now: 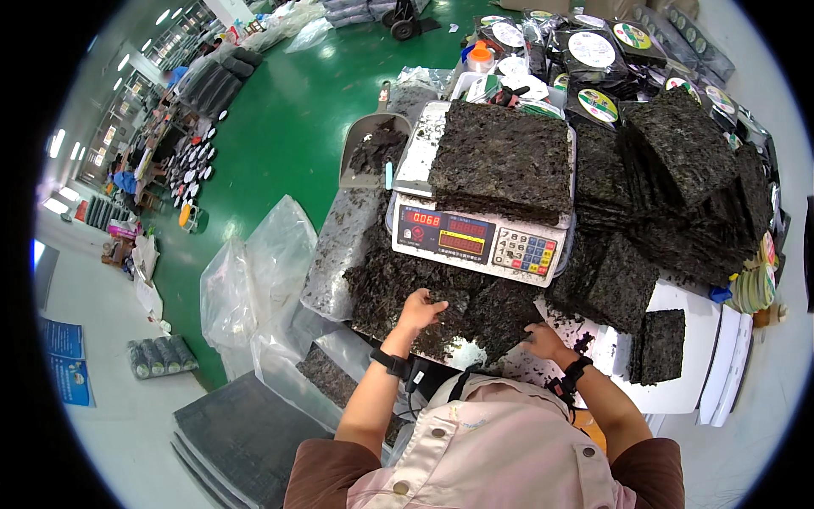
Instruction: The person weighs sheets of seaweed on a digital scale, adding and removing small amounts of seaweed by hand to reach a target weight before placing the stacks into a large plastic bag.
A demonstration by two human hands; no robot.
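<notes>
Dark dried seaweed (487, 307) lies in a loose, crumbly spread in front of me, between my two hands. On its left part my left hand (420, 312) grips it, thumb on top and the other fingers partly hidden. My right hand (545, 342) closes on its right edge, with crumbs scattered around the fingers. Just beyond stands a white digital scale (475, 242) with a lit red display. A thick stack of square seaweed sheets (502, 153) rests on the scale's pan.
Tall seaweed stacks (687, 170) rise to the right, with round-labelled black packages (591, 51) behind. A small seaweed pile (660, 348) lies on the white tabletop (691, 373). Left are a dustpan (363, 144) holding scraps, clear plastic sheeting (254, 288) and dark flat slabs (246, 433).
</notes>
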